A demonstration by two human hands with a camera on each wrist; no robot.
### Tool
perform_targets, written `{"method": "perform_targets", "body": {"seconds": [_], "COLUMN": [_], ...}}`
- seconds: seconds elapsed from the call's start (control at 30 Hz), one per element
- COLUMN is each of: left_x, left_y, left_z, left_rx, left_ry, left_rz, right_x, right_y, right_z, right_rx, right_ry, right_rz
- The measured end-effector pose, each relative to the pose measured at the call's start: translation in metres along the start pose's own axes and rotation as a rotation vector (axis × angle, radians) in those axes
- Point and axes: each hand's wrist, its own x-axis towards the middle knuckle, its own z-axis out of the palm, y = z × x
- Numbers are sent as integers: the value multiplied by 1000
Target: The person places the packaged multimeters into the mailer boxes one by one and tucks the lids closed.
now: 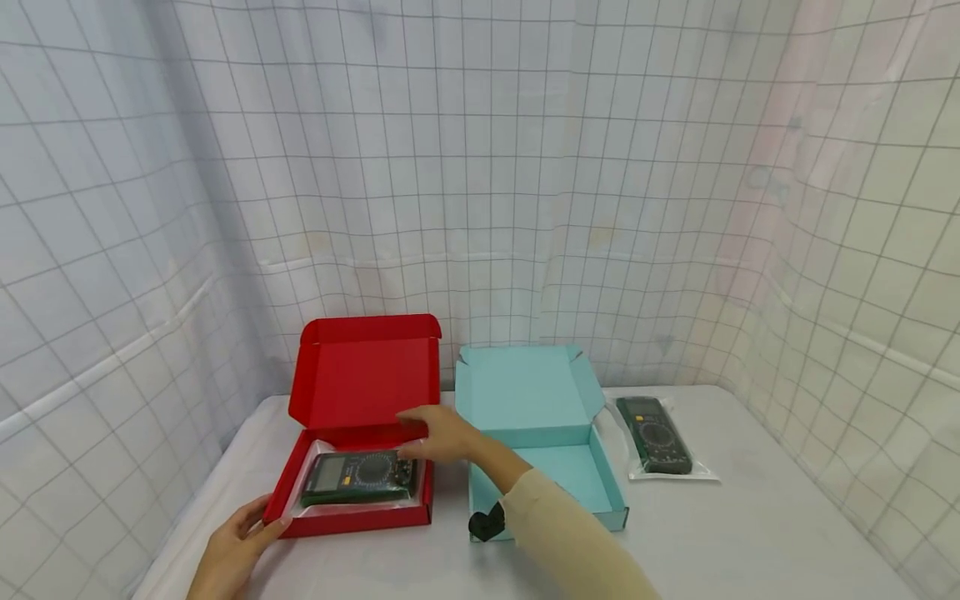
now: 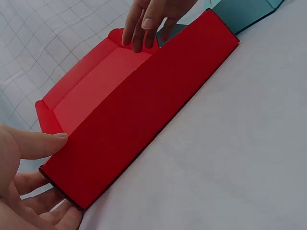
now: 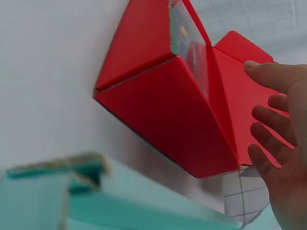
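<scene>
A red cardboard box (image 1: 382, 523) stands with its lid up. Inside it lies a multimeter (image 1: 352, 482) in a clear plastic bag, dial towards the right. My left hand (image 1: 234, 546) grips the box's front left corner, thumb at the front wall's top edge and fingers round the left side. Above the box's right end hovers my right hand (image 1: 444, 435), fingers relaxed and apart, holding nothing. In the right wrist view, its palm and fingers (image 3: 271, 136) show in front of the raised red lid.
Right of the red box stands an open teal box (image 1: 577, 462), partly hidden by my right sleeve (image 1: 562, 533). A second bagged multimeter (image 1: 656, 437) lies farther right on the white tabletop (image 1: 757, 517). Gridded white curtains (image 1: 510, 192) surround the table's back and sides.
</scene>
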Motion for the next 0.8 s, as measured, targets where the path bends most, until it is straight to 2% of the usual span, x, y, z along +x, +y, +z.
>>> {"method": "perform_targets", "body": {"seconds": [0.13,0.23,0.37,0.47,0.6,0.8], "left_x": [2,6,14,21,32,47], "left_y": [11,22,40,49,59,70], "left_z": [-7,-15,-27,-33,-31,-23], "left_rx": [-12,33,121,137,116,28], "left_ry": [-30,-35,-14,7,39,146], "left_rz": [18,39,90,134,166,213], "right_x": [-4,-6,-6,-5,-5,0], "right_y": [5,7,11,14,21,25], "right_z": [-14,-24,-36,-41,-45,-44], "right_rx": [27,55,100,158,252,299], "right_ry": [59,111,222,305,368,376], "right_rz": [-36,-41,-8,46,131,199]}}
